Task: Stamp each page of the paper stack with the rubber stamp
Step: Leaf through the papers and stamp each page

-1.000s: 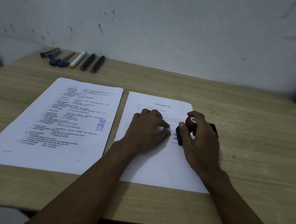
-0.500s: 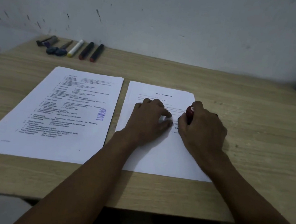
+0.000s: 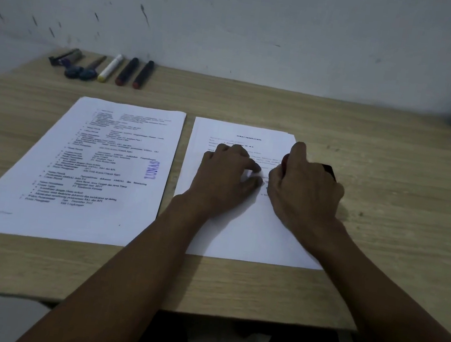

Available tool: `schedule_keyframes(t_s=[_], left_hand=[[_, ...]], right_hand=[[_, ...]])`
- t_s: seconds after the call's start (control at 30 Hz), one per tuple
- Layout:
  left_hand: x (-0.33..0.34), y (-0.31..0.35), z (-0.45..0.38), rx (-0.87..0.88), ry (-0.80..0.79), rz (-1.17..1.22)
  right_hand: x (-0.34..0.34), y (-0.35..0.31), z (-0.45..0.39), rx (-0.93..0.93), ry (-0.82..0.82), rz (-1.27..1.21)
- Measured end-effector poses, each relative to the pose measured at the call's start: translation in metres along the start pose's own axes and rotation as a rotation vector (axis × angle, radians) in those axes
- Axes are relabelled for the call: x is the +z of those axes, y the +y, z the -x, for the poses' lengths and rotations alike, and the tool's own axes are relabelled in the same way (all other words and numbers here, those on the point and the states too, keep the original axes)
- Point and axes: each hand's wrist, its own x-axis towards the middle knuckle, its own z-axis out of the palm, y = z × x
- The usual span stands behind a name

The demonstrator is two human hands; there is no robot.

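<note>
With the left hand flat on the paper stack and the right hand gripping the rubber stamp, any sideways slip would likely smear the print.

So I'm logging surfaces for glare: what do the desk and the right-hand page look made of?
The desk looks like matte wood-grain laminate, going by its streaky grain, though possibly real wood. The right-hand page is plain matte white paper with printed text.
</note>
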Motion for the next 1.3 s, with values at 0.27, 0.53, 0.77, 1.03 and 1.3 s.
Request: schedule_keyframes(t_s=[0.27, 0.53, 0.77, 1.03, 1.3], left_hand=[[-0.001, -0.001, 0.001, -0.008, 0.001, 0.013], [0.000, 0.004, 0.004, -0.003, 0.032, 0.001], [-0.004, -0.003, -0.001, 0.020, 0.146, 0.142], [-0.005, -0.009, -0.003, -0.022, 0.230, 0.209], [-0.009, -0.008, -0.002, -0.046, 0.221, 0.226]], right_hand=[[0.000, 0.003, 0.000, -0.003, -0.001, -0.043], [-0.014, 0.021, -0.005, 0.082, -0.044, -0.525], [-0.019, 0.055, -0.023, 0.391, 0.142, -0.719], [-0.008, 0.072, -0.030, 0.402, 0.119, -0.543], [-0.001, 0.073, -0.040, 0.415, 0.132, -0.420]])
